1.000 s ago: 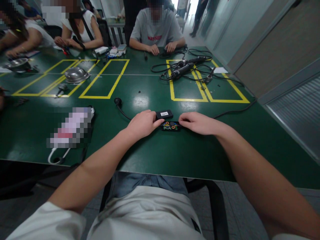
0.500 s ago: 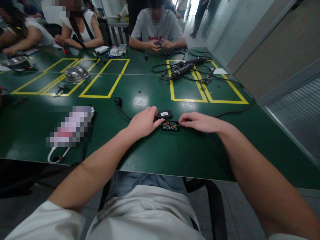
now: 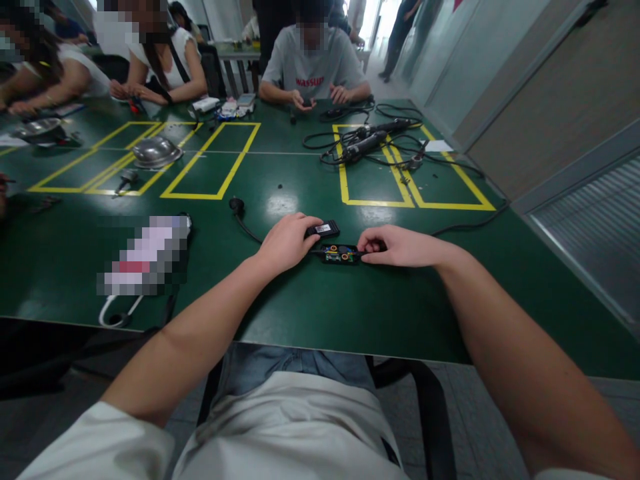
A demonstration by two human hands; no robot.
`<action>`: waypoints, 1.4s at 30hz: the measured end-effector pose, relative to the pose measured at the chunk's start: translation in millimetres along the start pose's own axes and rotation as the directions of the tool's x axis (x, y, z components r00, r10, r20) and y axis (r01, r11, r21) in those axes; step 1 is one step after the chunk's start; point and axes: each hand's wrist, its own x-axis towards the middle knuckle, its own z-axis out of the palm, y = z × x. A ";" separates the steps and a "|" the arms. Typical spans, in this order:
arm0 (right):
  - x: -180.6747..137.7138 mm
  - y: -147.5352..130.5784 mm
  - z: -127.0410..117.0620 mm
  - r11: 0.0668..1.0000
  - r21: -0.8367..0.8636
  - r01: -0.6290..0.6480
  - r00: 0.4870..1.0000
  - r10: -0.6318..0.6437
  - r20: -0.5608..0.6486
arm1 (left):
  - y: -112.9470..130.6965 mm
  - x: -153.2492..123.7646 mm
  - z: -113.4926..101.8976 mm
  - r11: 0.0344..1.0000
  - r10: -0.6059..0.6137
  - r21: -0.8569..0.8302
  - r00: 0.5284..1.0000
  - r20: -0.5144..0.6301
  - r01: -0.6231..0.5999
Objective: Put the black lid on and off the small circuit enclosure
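Note:
An opened black housing (image 3: 340, 254) with a small circuit board and wires inside lies on the green table in front of me. Just behind it is its black cover (image 3: 325, 229), which carries a white label. My left hand (image 3: 290, 241) grips the cover's left end between thumb and fingers. At the housing's right end, my right hand (image 3: 387, 245) pinches the black cable where it enters. A cable with a black round plug (image 3: 237, 205) runs out past my left hand.
A pixelated phone-like object (image 3: 145, 257) with a white loop lies at left. Tangled black cables and tools (image 3: 367, 141) lie at the far right, a metal bowl (image 3: 156, 152) at the far left. Several people sit across the green table (image 3: 350, 313).
My left thumb and fingers have closed on the cover, which has shifted slightly left. My right fingers have curled more at the housing's end. The person opposite has moved their hands apart.

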 end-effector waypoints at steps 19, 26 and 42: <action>2.5 3.1 1.0 0.998 0.058 0.009 1.000 -0.009 -0.006 | 3.2 -10.0 1.3 0.897 0.398 -0.198 0.917 -0.034 -0.396; 4.5 5.0 0.7 0.999 0.031 0.016 1.000 -0.016 -0.005 | 2.9 -9.0 4.5 0.914 0.366 -0.204 0.929 0.048 -0.350; -4.5 -5.3 -1.3 0.991 -0.111 -0.068 0.997 0.064 -0.045 | -0.9 0.3 6.5 0.997 -0.010 -0.079 0.999 -0.036 0.007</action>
